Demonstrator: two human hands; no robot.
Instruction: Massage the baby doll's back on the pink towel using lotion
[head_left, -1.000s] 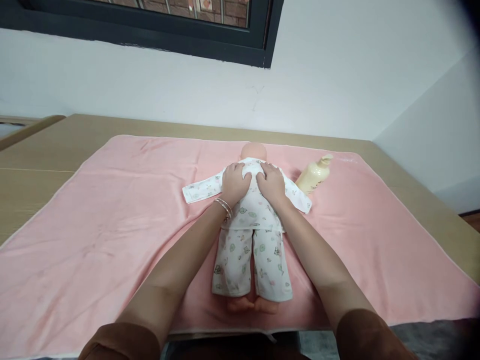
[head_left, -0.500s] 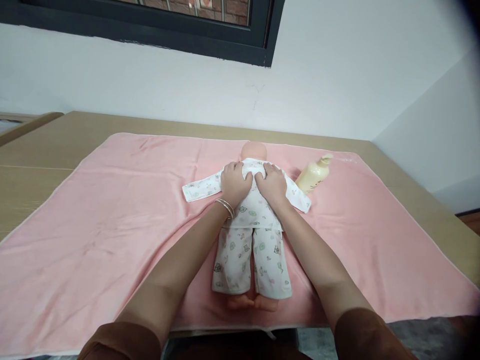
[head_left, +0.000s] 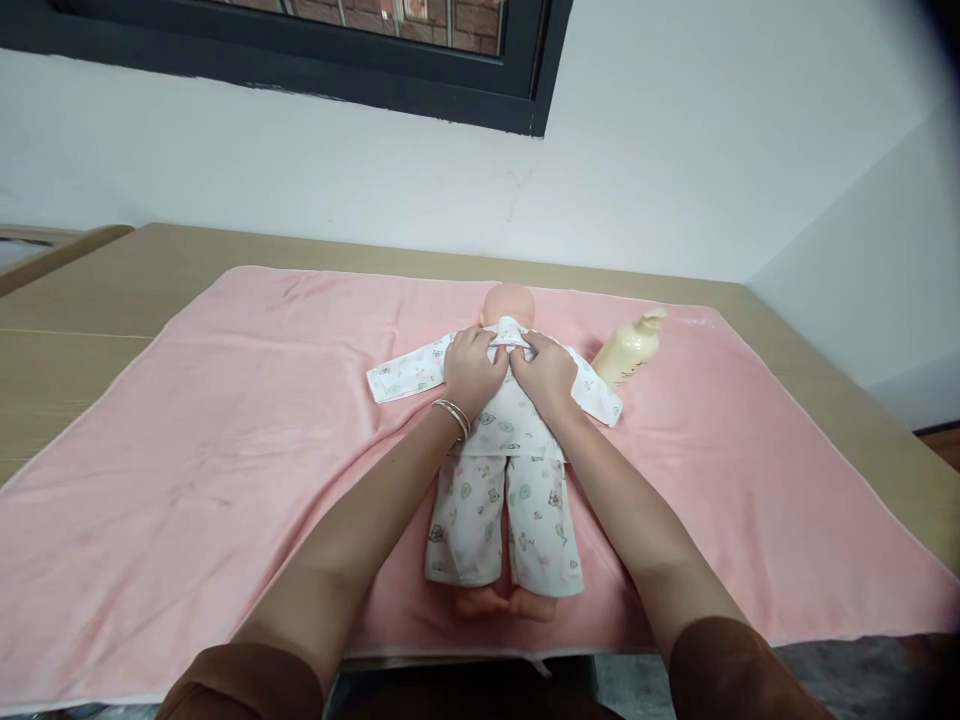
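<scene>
One doll (head_left: 510, 445), in printed white shirt (head_left: 506, 425) and trousers (head_left: 466, 520), laid on a pink blanket (head_left: 202, 430) over a counter (head_left: 82, 320). Two hands, left (head_left: 474, 370) and right (head_left: 547, 373), on the doll's upper body: fingers curved, thumbs nearly meeting, a raised fold of shirt between; whether they pinch it, I cannot tell. One cream pump bottle (head_left: 627, 352), right of the doll, its base partly behind a sleeve (head_left: 598, 397); contents unseen, lettering illegible. One window (head_left: 480, 85), beyond the doll, cut off above.

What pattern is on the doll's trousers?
The trousers are white with small scattered prints, shown in the head view.
</scene>
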